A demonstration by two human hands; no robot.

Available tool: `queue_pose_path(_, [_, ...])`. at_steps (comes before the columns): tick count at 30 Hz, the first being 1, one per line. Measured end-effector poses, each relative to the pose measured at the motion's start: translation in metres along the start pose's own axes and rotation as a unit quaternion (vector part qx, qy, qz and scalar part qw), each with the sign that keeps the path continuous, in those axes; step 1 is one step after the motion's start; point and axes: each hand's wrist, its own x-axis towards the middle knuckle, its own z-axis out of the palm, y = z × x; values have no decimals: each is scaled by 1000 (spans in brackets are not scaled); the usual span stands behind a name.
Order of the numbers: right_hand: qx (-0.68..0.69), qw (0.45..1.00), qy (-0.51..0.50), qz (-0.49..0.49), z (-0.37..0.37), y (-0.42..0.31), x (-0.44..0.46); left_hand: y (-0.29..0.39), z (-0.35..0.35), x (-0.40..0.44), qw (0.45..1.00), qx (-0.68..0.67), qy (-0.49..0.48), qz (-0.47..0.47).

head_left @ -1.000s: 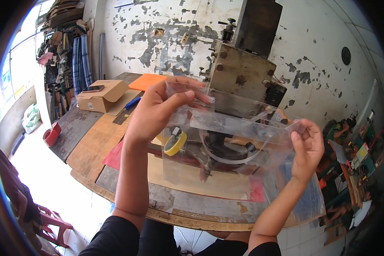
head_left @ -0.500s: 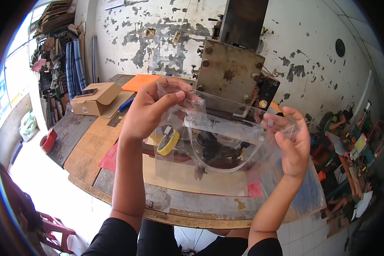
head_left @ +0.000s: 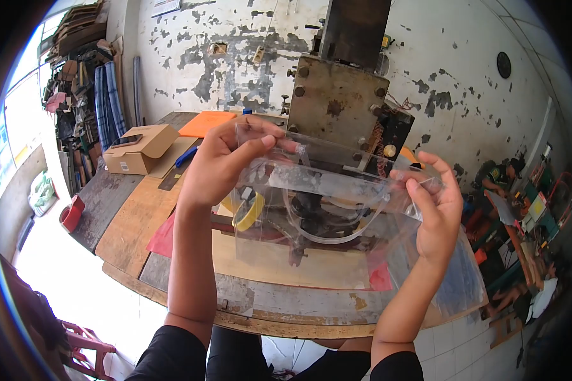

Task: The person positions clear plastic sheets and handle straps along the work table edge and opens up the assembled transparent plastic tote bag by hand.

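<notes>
Held up in front of me is a clear plastic bag (head_left: 267,232) with a curved strip handle (head_left: 337,240) hanging across its front. My left hand (head_left: 225,155) grips the bag's upper left corner between thumb and fingers. At the upper right corner, my right hand (head_left: 435,206) pinches the plastic, with some fingers raised. Through the transparent sheet I see a roll of yellow tape (head_left: 250,213) and dark machine parts on the table. The bag's top edge is stretched between both hands.
A large metal press machine (head_left: 337,105) stands behind the bag. On the wooden table (head_left: 130,238) are a cardboard box (head_left: 140,152) with a phone (head_left: 127,140), an orange sheet (head_left: 206,124), a blue cutter (head_left: 186,156) and red tape (head_left: 73,213). A person (head_left: 505,174) sits at the far right.
My right hand has shifted slightly, closing its thumb toward the fingers on the bag's corner. The handle hangs a little higher. My left hand keeps its grip.
</notes>
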Motion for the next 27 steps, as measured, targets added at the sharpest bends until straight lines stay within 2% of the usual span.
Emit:
queue_pose_path(4, [14, 999, 18, 28, 0, 0, 0, 4, 7, 0, 998, 5, 42, -41])
queue_pose_path(27, [5, 998, 16, 53, -16, 4, 3, 14, 11, -6, 997, -4, 5, -75])
